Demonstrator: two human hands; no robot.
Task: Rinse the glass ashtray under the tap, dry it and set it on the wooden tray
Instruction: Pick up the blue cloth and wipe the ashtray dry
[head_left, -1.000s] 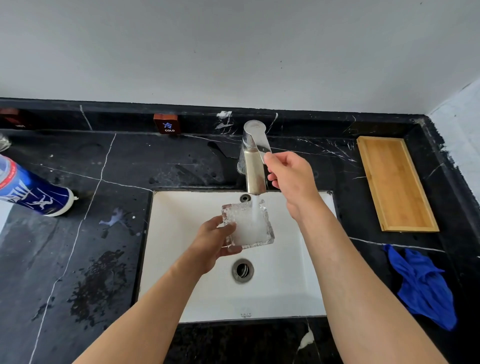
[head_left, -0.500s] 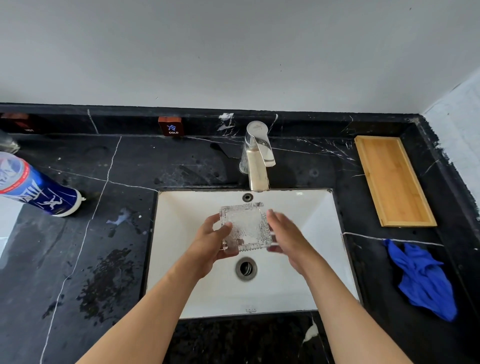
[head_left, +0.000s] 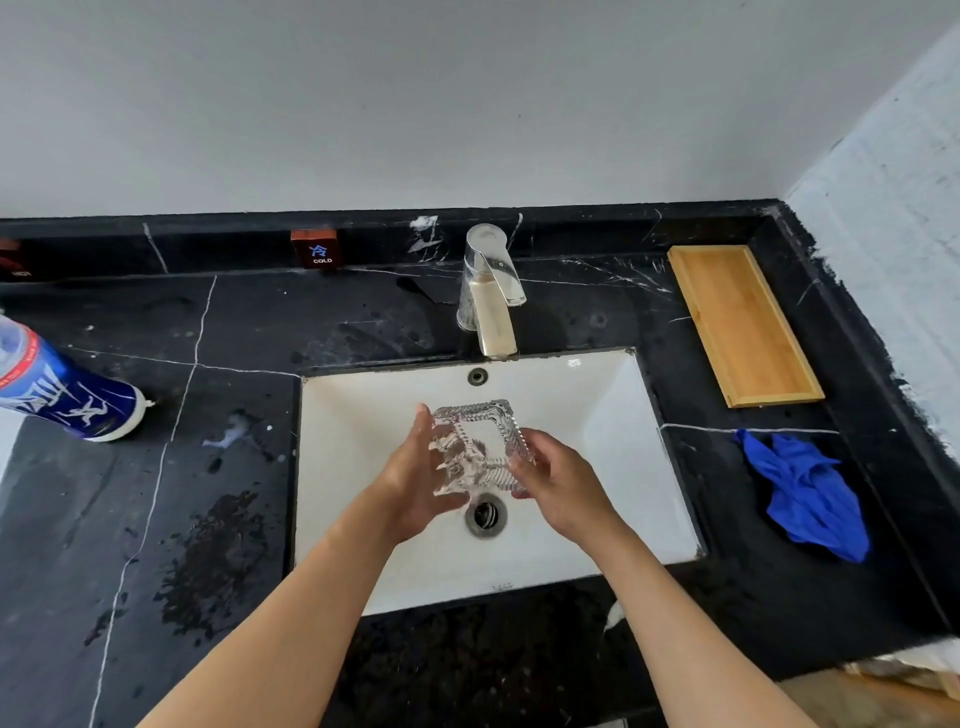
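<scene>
Ashtray (head_left: 480, 447) sits between my hands over the sink (head_left: 613, 415); left hand (head_left: 415, 483) and right hand (head_left: 558, 480) both grip it.

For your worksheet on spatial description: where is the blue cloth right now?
In the head view the blue cloth lies crumpled on the black counter, right of the sink, just in front of the wooden tray.

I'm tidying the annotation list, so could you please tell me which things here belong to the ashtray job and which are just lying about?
In the job: glass ashtray, held by left hand and right hand; tap; sink; blue cloth; wooden tray.

Lying about: spray can; COLD sign.
</scene>
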